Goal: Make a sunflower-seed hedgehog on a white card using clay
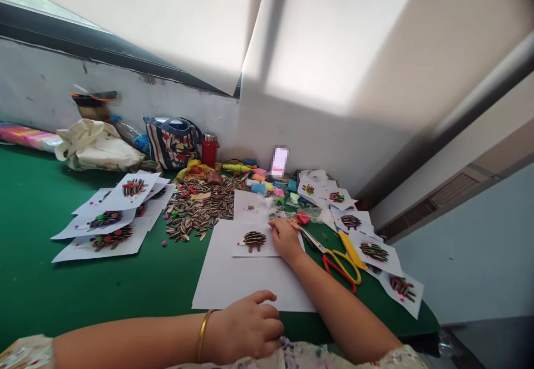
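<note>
A small white card (246,249) with a seed hedgehog (255,240) on it lies on larger white paper (221,285). My right hand (286,239) rests on the card's right side, its fingertips near orange clay (294,224); whether they pinch anything is too small to tell. My left hand (248,327), with a gold bangle at the wrist, hovers at the near edge of the paper, index finger stretched out, the others loosely curled, nothing visible in it. Scissors with red and yellow handles (340,263) lie right of my right hand.
Sunflower seeds (196,210) are heaped behind the paper. Hedgehog cards lie at left (146,191) and right (373,249) on the green table (83,296). Bags (173,143), a red bottle (209,151), a phone (279,162) and clay tubs (257,188) stand near the wall.
</note>
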